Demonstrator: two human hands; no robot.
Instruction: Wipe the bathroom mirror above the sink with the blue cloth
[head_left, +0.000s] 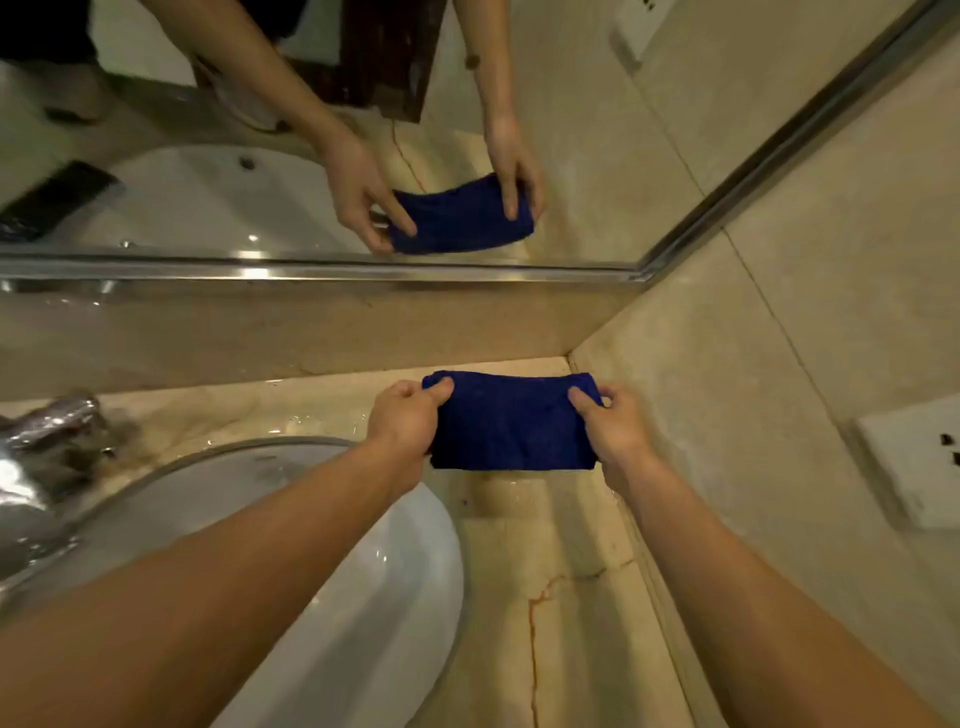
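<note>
A folded dark blue cloth (511, 423) is stretched between both hands just above the marble counter, near the back right corner. My left hand (408, 421) pinches its left edge, thumb on top. My right hand (615, 423) pinches the right edge the same way. The mirror (587, 156) fills the upper part of the view, framed by a metal strip, and reflects both hands and the cloth. The cloth is below the mirror and apart from it.
A white sink (363, 597) lies under my left forearm. A chrome faucet (41, 441) stands at the left. The wet marble counter (561, 597) runs to the tiled right wall, which carries a white socket plate (919, 457).
</note>
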